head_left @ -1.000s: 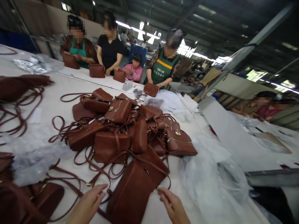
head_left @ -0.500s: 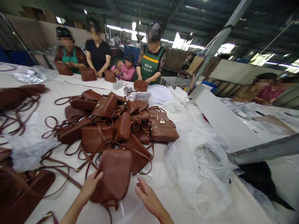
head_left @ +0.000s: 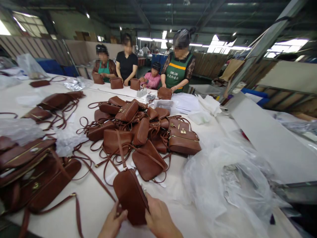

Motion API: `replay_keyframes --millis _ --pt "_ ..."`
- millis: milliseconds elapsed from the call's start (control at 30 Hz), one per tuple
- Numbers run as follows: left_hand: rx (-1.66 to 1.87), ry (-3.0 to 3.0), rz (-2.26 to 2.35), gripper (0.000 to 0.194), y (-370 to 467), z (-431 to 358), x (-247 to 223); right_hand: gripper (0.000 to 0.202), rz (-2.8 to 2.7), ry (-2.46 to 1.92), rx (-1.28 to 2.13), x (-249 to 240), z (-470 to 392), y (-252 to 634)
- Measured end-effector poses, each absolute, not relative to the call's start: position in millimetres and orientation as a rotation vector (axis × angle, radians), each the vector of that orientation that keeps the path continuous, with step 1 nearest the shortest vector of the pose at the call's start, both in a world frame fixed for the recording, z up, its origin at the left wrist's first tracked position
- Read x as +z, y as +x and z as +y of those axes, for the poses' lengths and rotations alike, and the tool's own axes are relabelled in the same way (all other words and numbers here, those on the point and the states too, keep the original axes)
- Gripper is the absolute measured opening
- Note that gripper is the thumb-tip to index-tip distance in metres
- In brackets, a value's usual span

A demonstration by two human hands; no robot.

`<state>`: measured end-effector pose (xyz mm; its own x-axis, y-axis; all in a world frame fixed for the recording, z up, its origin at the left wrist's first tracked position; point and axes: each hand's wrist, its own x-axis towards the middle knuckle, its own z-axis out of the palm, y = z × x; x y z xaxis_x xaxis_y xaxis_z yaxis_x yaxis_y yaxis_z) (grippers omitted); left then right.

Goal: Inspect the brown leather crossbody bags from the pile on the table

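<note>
A brown leather handbag (head_left: 130, 195) is tipped up at the near side of the table, its smooth rounded panel facing me. My left hand (head_left: 114, 219) is closed on its lower left edge, the fingers curled and partly hidden. On the opposite side my right hand (head_left: 160, 216) grips the right edge, with its fingertips out of sight behind the bag. The bag's strap (head_left: 120, 148) runs up from its top towards the pile. Just beyond lies another brown bag (head_left: 150, 161), flat on the table and apart from my hands.
A heap of brown bags (head_left: 141, 130) with tangled straps covers the middle of the white table (head_left: 173, 201). More bags (head_left: 37, 178) lie at left. Crumpled clear plastic (head_left: 230, 185) spreads at right. Several people stand or sit across the table, one in a green apron (head_left: 174, 74).
The bag has turned so that a narrower side faces me, and it has come nearer. My right hand, open and apart before, now grips it. The view has swung left.
</note>
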<state>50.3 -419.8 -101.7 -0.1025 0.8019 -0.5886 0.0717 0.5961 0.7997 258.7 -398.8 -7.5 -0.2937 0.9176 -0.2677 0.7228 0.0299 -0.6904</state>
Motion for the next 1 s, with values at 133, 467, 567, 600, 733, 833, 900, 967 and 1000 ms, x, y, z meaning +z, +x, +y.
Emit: replay_keyframes --millis 133,467,567,600,733,833,900,967,1000 --pt "0.942 1.873 1.821 0.059 41.4 -404.6 -56.5 0.066 -2.406 -1.824 0.785 7.3 -399.4 262.8" --pt "0.660 2.494 1.215 0.017 59.3 -395.3 -27.1 0.047 -2.147 -1.532 1.097 -8.8 -420.2 288.9" --pt "0.696 2.358 1.240 0.016 52.2 -418.9 -38.1 0.057 -2.107 -1.623 1.178 -17.3 -435.0 307.5" --pt "0.726 2.309 1.274 0.016 49.3 -422.6 -40.8 0.064 -2.099 -1.692 1.186 -22.0 -440.1 314.4" --pt "0.790 2.233 1.298 0.019 40.2 -419.4 -40.6 0.075 -1.994 -1.767 1.287 -35.8 -457.2 339.2" --pt "0.729 2.251 1.228 0.016 38.8 -418.5 -32.5 0.065 -1.914 -1.722 1.317 -33.7 -464.7 345.8" --pt "0.637 2.267 1.247 0.013 39.8 -422.5 -26.6 0.052 -1.895 -1.759 1.273 -29.3 -467.9 343.9" --pt "0.555 2.282 1.272 0.011 40.9 -426.8 -22.2 0.043 -1.828 -1.783 1.272 -25.1 -470.7 340.4" --pt "0.529 2.280 1.282 0.012 41.2 -428.3 -20.9 0.041 -1.767 -1.771 1.297 -23.3 -472.1 339.1"
